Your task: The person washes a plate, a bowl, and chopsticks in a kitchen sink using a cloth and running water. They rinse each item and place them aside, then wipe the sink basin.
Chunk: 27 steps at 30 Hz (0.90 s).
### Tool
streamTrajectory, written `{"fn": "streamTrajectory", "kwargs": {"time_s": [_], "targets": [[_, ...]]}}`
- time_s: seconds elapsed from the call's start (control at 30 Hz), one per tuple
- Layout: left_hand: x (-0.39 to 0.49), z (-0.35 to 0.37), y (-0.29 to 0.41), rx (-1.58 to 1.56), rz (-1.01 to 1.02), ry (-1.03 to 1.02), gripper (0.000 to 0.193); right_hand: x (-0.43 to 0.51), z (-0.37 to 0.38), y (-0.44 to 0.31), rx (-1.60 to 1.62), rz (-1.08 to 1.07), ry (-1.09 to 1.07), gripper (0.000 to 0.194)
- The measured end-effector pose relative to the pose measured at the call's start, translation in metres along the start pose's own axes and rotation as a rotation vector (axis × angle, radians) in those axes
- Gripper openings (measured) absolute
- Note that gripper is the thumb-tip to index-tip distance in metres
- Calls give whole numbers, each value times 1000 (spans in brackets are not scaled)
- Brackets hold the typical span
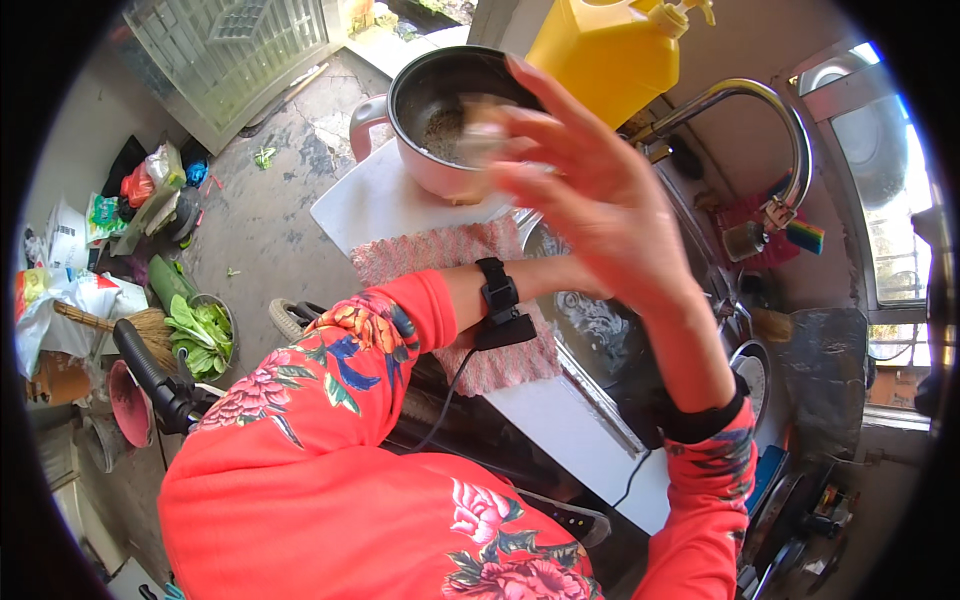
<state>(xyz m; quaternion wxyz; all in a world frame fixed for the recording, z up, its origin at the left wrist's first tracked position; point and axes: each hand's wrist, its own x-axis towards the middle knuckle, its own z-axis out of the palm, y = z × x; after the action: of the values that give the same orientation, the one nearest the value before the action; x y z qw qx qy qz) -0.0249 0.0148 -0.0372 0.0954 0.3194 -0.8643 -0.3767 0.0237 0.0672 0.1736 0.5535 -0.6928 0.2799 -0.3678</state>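
Note:
My right hand (592, 184) is raised over a pink pot (427, 176) with a dark inside and a grey-pink handle. Its fingers are spread and blurred. A blurred brown and whitish thing (484, 131) shows at the fingertips, over the pot's mouth; whether I hold it is unclear. Some grainy grey-brown matter (444, 133) lies in the pot's bottom. My left hand (591, 277) reaches over the edge of a sink (592, 409) with cloudy water (581, 322) in it. My right hand and forearm hide most of it. The left wrist wears a black strapped device (506, 311).
A pink knitted cloth (450, 247) lies on the white counter (375, 199) under my left forearm. Behind the pot stands a yellow pump jug (607, 60). A curved chrome faucet (795, 127) rises beside the sink. Leafy greens (199, 337) and a straw broom (146, 330) are at left.

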Motion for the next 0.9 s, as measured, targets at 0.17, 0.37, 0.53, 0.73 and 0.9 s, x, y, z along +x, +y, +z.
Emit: {"fn": "streamTrajectory", "kwargs": {"time_s": [0.17, 0.37, 0.53, 0.73, 0.9], "targets": [[-1, -8, 0, -568, 8, 44, 32, 6, 22, 0, -233, -10, 134, 42], [-1, -6, 12, -978, -216, 48, 30, -98, -70, 66, -137, 354, 862, 25], [-7, -1, 19, -810, -225, -90, 18, -127, -128, 132, 180, 484, 1033, 24], [-8, -8, 13, -489, -178, -87, 23, -125, -153, 189, 348, 484, 940, 24], [-4, -25, 10, -875, -379, 409, 23, -127, -160, 230, -204, 870, 668, 23]]}}
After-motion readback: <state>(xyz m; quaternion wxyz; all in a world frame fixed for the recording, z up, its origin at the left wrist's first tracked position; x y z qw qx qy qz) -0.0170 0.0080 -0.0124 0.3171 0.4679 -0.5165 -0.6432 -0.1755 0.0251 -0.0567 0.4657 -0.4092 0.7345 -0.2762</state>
